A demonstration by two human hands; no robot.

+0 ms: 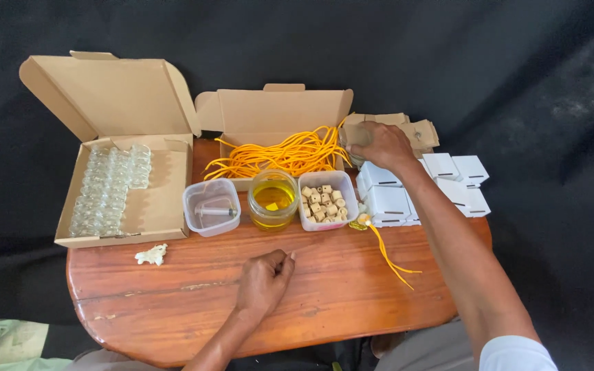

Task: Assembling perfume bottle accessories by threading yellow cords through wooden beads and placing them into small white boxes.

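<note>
The right hand (385, 145) closes its fingers on a flat brown cardboard piece (407, 129) just above the white boxes (388, 203). The left hand (264, 280) rests on the table (173, 295), fingers curled shut and empty.

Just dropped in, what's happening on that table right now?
A person sits at a wooden table. The right hand reaches out to a stack of brown cards behind the white boxes. The left hand rests loosely closed on the table. In front stand a jar of yellow liquid, a tub of corks, orange cords and a box of small glass bottles.
</note>
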